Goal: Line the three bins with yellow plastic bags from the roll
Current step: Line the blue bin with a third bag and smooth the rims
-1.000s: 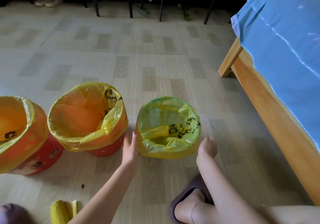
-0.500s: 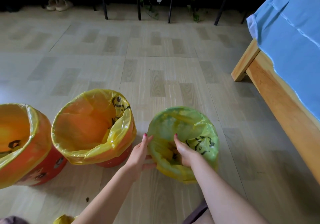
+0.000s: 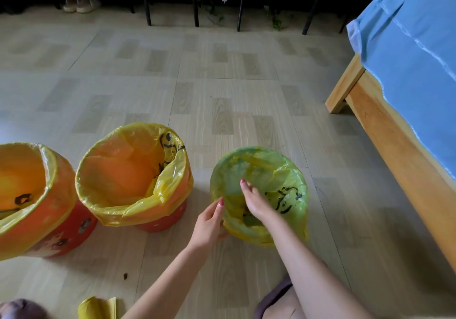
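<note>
Head view is showing three bins standing in a row on the wood-pattern floor (image 3: 222, 76), each already lined with a yellow plastic bag. Black printing is showing on the bags, but it is too crumpled to read; no brand can be made out. The left orange bin (image 3: 61, 234) and the middle orange bin (image 3: 162, 222) are sitting close together, their bags folded over the rims and nothing else visible inside. The green bin (image 3: 246, 155) is standing apart to the right, its bag (image 3: 286, 195) draped over the rim. The right hand (image 3: 256, 202) is reaching down inside this bin, fingers spread flat against the bag's lining, grasping nothing. The left hand (image 3: 209, 222) is pinching the bag at the near rim between thumb and fingers. The yellow bag roll (image 3: 97, 307) is lying on the floor at the bottom edge. A wooden bed (image 3: 385, 131) with a blue sheet is standing at the right.
</note>
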